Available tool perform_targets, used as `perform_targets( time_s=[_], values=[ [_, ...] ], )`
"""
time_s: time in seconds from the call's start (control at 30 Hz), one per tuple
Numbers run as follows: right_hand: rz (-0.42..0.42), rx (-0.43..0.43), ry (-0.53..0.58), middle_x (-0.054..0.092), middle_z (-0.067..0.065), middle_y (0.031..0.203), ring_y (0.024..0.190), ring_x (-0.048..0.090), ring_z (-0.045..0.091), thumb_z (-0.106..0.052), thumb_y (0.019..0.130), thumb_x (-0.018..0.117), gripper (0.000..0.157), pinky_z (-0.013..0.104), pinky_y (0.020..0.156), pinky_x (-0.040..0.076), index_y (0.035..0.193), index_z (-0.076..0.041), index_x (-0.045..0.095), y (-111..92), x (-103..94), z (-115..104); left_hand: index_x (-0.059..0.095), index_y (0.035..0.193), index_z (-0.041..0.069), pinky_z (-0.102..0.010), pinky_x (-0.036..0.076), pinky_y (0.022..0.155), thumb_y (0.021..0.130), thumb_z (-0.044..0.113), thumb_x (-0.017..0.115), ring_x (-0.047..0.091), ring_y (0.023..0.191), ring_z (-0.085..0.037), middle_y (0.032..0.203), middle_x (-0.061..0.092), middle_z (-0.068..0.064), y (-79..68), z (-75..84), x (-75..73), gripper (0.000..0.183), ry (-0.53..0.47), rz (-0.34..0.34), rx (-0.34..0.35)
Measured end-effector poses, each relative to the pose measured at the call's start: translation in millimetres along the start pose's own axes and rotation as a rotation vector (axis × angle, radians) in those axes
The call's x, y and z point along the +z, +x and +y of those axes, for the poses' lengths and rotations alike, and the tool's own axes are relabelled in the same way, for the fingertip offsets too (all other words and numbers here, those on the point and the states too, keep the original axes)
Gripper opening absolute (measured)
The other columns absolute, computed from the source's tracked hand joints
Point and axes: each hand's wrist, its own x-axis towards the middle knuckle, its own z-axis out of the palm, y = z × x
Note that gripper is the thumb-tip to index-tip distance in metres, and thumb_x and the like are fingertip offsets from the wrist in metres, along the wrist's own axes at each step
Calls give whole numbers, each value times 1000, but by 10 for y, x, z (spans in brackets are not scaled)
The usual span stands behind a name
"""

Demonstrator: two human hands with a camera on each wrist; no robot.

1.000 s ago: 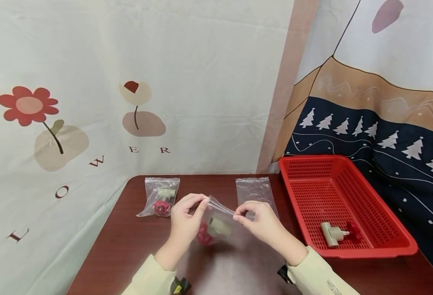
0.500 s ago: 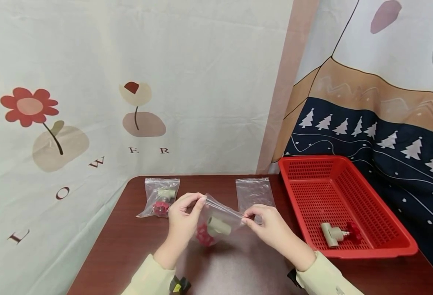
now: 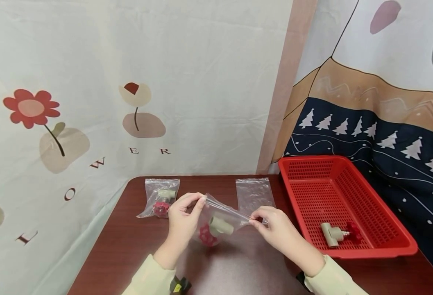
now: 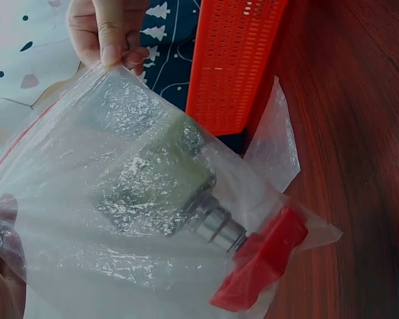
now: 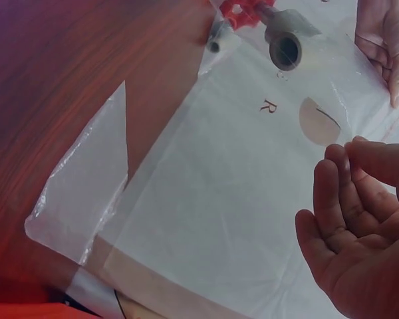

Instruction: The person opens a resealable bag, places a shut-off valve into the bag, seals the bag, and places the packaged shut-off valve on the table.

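Between my hands hangs a clear zip-lock bag (image 4: pixel 60 166), its top edge stretched taut in the head view. Inside it is a valve (image 3: pixel 221 226) with a beige tee-shaped body, a metal stem and a red handwheel (image 4: pixel 263 259). My left hand (image 3: pixel 184 215) pinches the upper left corner of the bag between thumb and fingers. At the other end of the top edge, my right hand (image 3: pixel 275 225) pinches the corner with thumb and index finger. The right wrist view shows the other fingers (image 5: pixel 327 199) of that hand loosely bent.
A bagged valve (image 3: pixel 162 200) lies at the table's back left. Another flat zip-lock bag (image 3: pixel 255 191) lies behind my right hand. To the right stands a red basket (image 3: pixel 312 205) with one unbagged valve (image 3: pixel 335 234) in it. Printed cloth (image 3: pixel 209 82) hangs behind the table (image 3: pixel 128 246).
My right hand has moved right and slightly down along the bag's top edge. The left hand shifted slightly left, then stayed, and the valve in the bag has swung a little.
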Motion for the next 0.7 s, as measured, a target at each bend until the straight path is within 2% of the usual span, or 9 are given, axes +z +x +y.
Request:
perform_targets(
  time_s=[0.13,0.23,0.33,0.43,0.57,0.7],
  values=[
    [5,12,-34,60,-16,73,68,52,-1,-12,76,78,14,19,61,47,76,-20,66,-33,-35,-6,68,86,-10,-18,54,63,82,-8,66,65,66,-16,77,64,-22,-8,17,16,5,-18,-37,15],
    [-34,58,-50,59,-18,74,69,54,0,-17,76,78,13,19,63,48,77,-23,66,-64,-78,12,68,86,-9,-21,55,63,82,-8,66,66,66,-22,78,64,-21,-10,34,30,5,-27,-84,17],
    [-88,96,-50,62,-17,81,74,59,3,-22,77,78,13,22,67,50,85,-24,68,-99,-142,57,68,86,-8,-22,55,63,82,-6,67,67,66,-26,78,65,-20,-6,55,28,4,-10,-109,5],
    [-118,127,-55,63,-15,93,82,60,5,-26,76,79,23,25,72,52,97,-24,68,-138,-235,141,69,86,-7,-20,55,62,82,-6,67,67,66,-26,77,66,-17,2,64,8,4,25,-102,-5],
    [-106,173,-62,64,-10,103,87,61,8,-25,77,78,32,31,75,52,107,-22,66,-178,-443,293,69,86,-5,-19,54,62,81,-6,68,67,66,-24,77,67,-15,9,55,-33,5,66,-85,-5],
    [-100,250,-82,64,0,111,96,62,19,-27,83,73,34,41,79,51,114,-16,63,-212,-773,445,70,86,-4,-18,54,64,80,-6,69,67,67,-23,78,67,-14,5,34,-68,6,80,-60,-21]
  ],
)
